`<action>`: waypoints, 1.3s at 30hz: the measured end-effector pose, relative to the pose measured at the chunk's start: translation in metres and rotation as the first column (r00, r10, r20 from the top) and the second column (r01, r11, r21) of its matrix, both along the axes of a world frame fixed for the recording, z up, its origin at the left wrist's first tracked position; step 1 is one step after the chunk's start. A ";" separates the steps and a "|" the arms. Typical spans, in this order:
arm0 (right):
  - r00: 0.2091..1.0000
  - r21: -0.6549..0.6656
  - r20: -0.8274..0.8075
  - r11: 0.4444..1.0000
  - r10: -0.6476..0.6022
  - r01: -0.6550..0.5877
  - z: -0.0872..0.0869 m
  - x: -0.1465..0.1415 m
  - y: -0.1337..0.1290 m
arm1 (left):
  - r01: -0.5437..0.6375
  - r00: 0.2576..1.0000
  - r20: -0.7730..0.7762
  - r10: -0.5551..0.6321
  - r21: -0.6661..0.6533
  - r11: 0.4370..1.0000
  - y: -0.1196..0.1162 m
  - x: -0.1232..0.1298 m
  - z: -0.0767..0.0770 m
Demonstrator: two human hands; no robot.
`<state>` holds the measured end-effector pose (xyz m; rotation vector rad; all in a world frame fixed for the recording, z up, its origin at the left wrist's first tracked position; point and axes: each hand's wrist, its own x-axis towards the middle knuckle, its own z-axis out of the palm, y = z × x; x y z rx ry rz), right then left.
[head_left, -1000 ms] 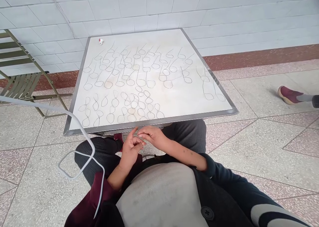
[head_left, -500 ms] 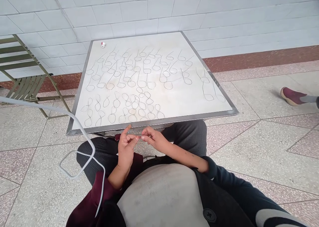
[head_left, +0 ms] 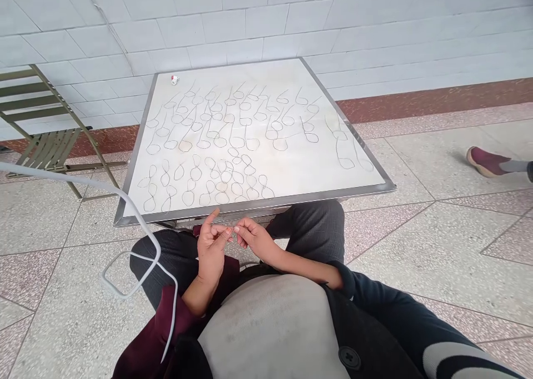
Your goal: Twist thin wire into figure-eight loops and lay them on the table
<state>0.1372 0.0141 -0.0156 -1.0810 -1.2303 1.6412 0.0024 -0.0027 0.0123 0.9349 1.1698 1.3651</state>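
Observation:
My left hand (head_left: 211, 251) is just in front of the table's near edge, thumb and middle finger pinched together, index finger raised. Close beside it, my right hand (head_left: 257, 240) has its thumb and index finger pinched, fingertips almost meeting those of the left. Whatever lies between the fingertips is too fine to make out. On the white tabletop (head_left: 303, 171) lie many thin dark wire pieces. Toward the back they are single loops with a straight tail; at the front left, several are twisted into figure-eight shapes, such as one wire piece (head_left: 149, 209).
A small white and red object (head_left: 175, 80) sits at the table's far left corner. A grey cable (head_left: 137, 215) hangs across the left side. To the left stands a folding chair (head_left: 50, 146); a tiled wall (head_left: 266, 24) is behind. At right, a person's shoe (head_left: 487, 161) shows.
The fingers of my right hand have curled and turned downward slightly, still pinched near the left fingertips. My left hand keeps its pose. The view has shifted a little.

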 end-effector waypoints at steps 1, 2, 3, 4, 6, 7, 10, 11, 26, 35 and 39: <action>1.000 -0.010 -0.028 1.000 0.007 -0.007 0.000 -0.001 0.000 | -0.018 1.000 0.012 0.018 0.001 1.000 0.000 0.000 0.000; 0.999 -0.006 -0.042 1.000 0.014 -0.014 -0.001 -0.002 -0.001 | -0.034 0.999 0.031 0.034 -0.006 0.999 0.001 0.000 0.000; 0.999 0.006 -0.044 1.000 0.016 -0.016 0.000 -0.003 -0.001 | -0.046 0.997 0.055 0.047 -0.018 0.999 0.001 0.000 0.000; 0.999 0.016 -0.044 1.000 0.014 -0.013 0.000 -0.003 -0.001 | -0.057 0.995 0.082 0.060 -0.032 0.998 0.002 0.000 0.000; 0.998 0.006 -0.066 1.000 0.003 -0.003 0.000 -0.004 -0.001 | -0.071 0.987 0.138 0.079 -0.064 0.995 0.003 0.000 0.000; 0.996 -0.015 -0.090 1.000 -0.001 0.000 0.000 -0.004 -0.002 | -0.074 0.984 0.159 0.085 -0.076 0.994 0.003 0.000 0.000; 0.984 -0.098 -0.178 0.995 -0.002 -0.015 -0.001 -0.007 -0.004 | -0.077 0.979 0.180 0.093 -0.094 0.993 0.003 -0.001 0.000; 0.980 -0.121 -0.201 0.992 -0.002 -0.023 -0.001 -0.007 -0.005 | -0.078 0.980 0.176 0.093 -0.093 0.993 0.003 -0.001 0.000; 0.996 0.039 -0.090 0.999 0.016 -0.013 -0.005 -0.004 -0.004 | -0.073 0.978 0.186 0.092 -0.111 0.991 0.005 -0.001 -0.009; 0.996 -0.002 -0.080 0.999 -0.033 0.033 0.003 -0.004 0.000 | -0.058 0.987 0.140 0.075 -0.120 0.991 0.007 -0.001 -0.011; 0.996 -0.006 -0.083 0.999 -0.033 0.033 0.005 -0.002 0.002 | -0.021 0.992 0.119 0.033 -0.101 0.995 0.006 -0.002 -0.009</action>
